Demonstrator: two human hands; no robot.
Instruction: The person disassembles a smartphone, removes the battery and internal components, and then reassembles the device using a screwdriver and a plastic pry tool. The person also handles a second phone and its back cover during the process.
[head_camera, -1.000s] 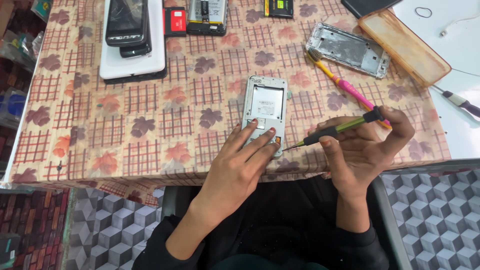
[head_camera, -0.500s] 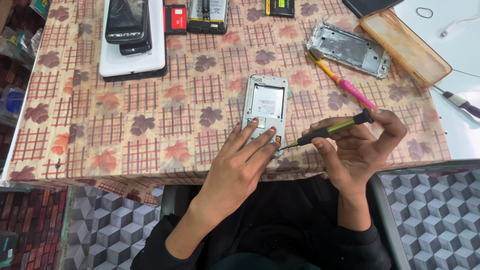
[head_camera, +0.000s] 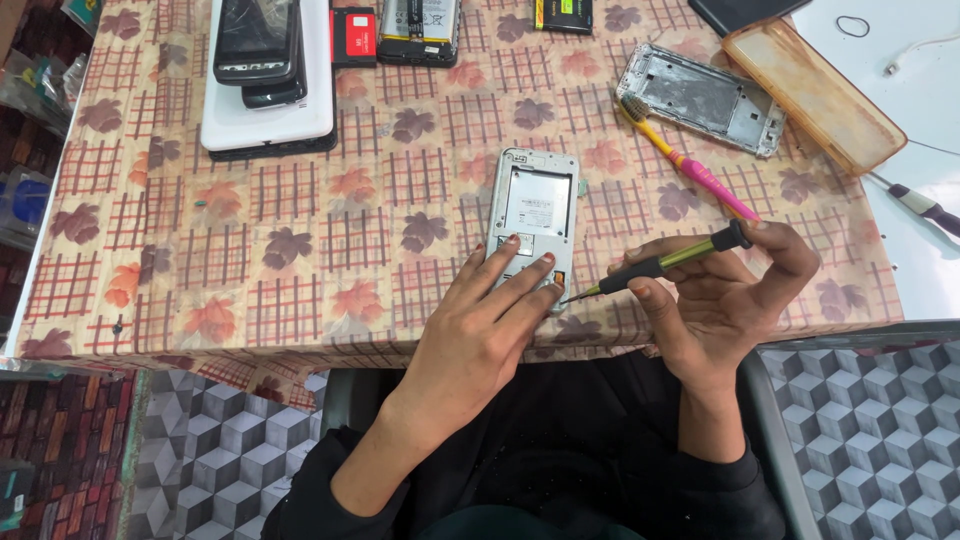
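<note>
Little is changed: the opened phone (head_camera: 533, 225) is still pinned by spread left hand (head_camera: 480, 335) fingers; the screwdriver (head_camera: 665, 262), pinched by the right hand (head_camera: 725, 300), is angled toward eight o'clock.

Bare hands (head_camera: 480, 340), black long sleeves pushed up both forearms.

Both forearms come up from the bottom of the view in dark sleeves, pushed back off the wrists. The left hand (head_camera: 478, 335) lies palm down, fingers stretched forward and slightly fanned, fingertips (head_camera: 512, 243) pressing flat, thumb tucked out to the side. The right hand (head_camera: 722, 300) sits just beside it, palm turned up and inward, fingers curled in a pinch, index finger arched over the top, thumb pressing from below.
</note>
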